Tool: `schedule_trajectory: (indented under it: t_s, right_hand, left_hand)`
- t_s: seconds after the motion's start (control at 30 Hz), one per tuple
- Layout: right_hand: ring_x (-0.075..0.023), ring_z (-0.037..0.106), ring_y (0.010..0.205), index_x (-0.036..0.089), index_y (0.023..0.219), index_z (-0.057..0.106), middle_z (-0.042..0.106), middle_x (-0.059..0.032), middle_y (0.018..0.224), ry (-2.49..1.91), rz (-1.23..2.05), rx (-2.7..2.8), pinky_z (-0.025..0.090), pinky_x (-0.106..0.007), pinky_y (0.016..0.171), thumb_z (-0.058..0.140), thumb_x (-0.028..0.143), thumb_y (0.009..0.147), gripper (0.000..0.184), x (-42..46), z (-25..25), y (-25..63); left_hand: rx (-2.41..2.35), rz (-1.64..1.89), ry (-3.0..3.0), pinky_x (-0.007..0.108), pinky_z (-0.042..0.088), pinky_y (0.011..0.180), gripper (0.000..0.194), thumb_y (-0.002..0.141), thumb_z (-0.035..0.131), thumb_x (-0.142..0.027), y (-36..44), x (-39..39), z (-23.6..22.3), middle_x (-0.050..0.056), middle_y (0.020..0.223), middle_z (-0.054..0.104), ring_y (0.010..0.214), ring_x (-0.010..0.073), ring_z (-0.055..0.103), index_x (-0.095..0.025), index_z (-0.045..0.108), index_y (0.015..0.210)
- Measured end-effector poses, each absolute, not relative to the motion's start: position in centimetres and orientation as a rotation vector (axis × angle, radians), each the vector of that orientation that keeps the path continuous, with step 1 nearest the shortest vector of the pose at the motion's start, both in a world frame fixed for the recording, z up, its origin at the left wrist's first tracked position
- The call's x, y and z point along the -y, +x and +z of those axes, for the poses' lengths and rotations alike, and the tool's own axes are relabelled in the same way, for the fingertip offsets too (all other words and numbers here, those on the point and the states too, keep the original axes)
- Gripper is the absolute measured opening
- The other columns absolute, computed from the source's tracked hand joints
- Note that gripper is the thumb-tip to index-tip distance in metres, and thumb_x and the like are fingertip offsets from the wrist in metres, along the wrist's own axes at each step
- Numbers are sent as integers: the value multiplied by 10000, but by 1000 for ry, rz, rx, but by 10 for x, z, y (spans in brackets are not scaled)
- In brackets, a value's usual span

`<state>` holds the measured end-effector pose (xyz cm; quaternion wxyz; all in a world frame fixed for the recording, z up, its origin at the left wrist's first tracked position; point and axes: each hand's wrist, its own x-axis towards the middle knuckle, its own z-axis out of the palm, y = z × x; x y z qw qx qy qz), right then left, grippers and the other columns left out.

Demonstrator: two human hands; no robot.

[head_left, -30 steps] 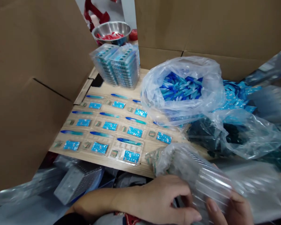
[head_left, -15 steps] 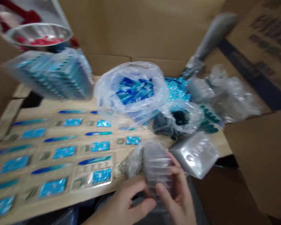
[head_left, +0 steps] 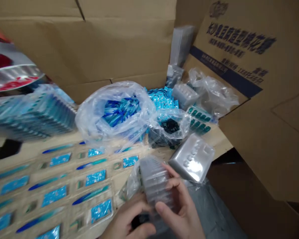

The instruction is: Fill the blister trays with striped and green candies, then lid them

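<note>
My left hand (head_left: 126, 220) and my right hand (head_left: 180, 207) are both closed round a stack of clear plastic blister trays (head_left: 155, 181) in a thin plastic bag, held low at the table's near edge. My right fingers wrap the stack's right side; my left thumb and fingers grip it from below left. On the wooden table (head_left: 27, 151) to the left lie rows of filled blister trays (head_left: 96, 177) with blue packets and blue pens. A second stack of clear trays (head_left: 193, 157) lies just right of the held one.
Behind stand an open plastic bag of blue pens (head_left: 118, 109), a bag of dark parts (head_left: 170, 127), loose blue packets (head_left: 163, 96) and a bagged pile of filled trays (head_left: 31, 114). Cardboard box walls (head_left: 251, 66) close in behind and at the right. A steel bowl (head_left: 12, 71) is at far left.
The view has swung to the right, bringing the printed cardboard box into sight. Both hands keep hold of the tray stack, which has come up a little toward the table.
</note>
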<state>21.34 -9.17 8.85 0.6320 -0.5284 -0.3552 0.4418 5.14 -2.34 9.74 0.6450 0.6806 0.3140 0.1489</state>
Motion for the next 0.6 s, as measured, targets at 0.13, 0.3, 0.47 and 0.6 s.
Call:
schedule_trajectory:
  t_s: [0.13,0.3,0.47,0.6]
  right_hand:
    - [-274,480,1363,246,840,644,517,-45,1474,-1310,1012,877,474,-423,1071,704,340,887,121,89,101,223]
    - [-266,551,1297,277,955,678,501,-43,1475,-1426,961,1031,558,-323,959,778,334,820,177,88,102,223]
    - [-247,638,1183,245,909,691,543,-43,1432,-1513,990,1014,595,-245,853,722,323,868,93,99,88,227]
    - [-272,648,1161,218,907,688,534,-67,1449,-1563,1007,946,596,-228,798,736,341,849,145,102,74,236]
  left_hand:
    - [-867,329,1472,285,508,897,266,923,566,-456,57,32,103,28,968,694,934,185,630,-218,670,863]
    - [-921,381,1480,251,506,823,221,968,495,-355,56,35,112,39,1002,676,948,172,609,-203,642,903]
    - [-799,442,1614,252,479,814,164,914,642,-330,56,29,114,33,944,691,883,156,623,-169,655,888]
    - [-677,449,1783,281,463,881,170,909,666,-315,57,21,110,57,989,718,955,182,641,-146,677,891]
